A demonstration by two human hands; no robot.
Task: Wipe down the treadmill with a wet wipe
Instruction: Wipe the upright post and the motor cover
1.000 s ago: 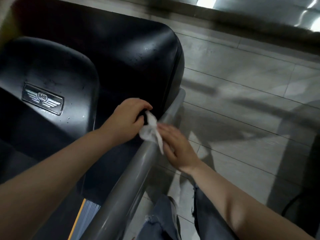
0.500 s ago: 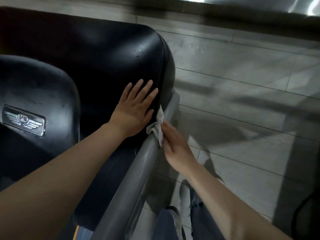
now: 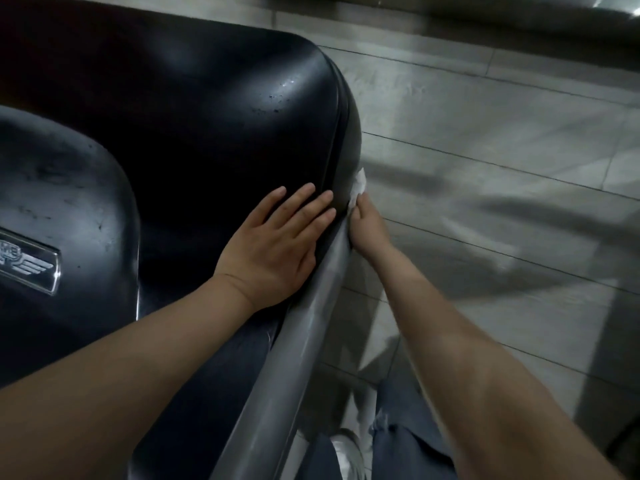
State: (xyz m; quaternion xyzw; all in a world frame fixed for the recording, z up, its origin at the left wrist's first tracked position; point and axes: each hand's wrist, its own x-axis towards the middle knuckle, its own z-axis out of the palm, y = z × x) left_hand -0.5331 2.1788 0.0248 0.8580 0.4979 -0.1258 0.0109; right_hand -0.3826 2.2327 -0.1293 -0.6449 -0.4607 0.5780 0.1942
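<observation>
Left hand (image 3: 273,249) flat on the black treadmill cover (image 3: 207,116), fingers (image 3: 304,206) straight and spread, tips just short of the cover's right edge. Right hand (image 3: 369,226) curled round the white wet wipe (image 3: 358,187), pinching it against the cover's outer side, just past the left fingertips. Wipe bunched, poking up above the right fingers. Grey rail (image 3: 294,358) between the two forearms, touching the right hand's inner side. Winged badge (image 3: 26,263) well left of the left fingers. Tiled floor (image 3: 485,168) beyond the right fingers.
</observation>
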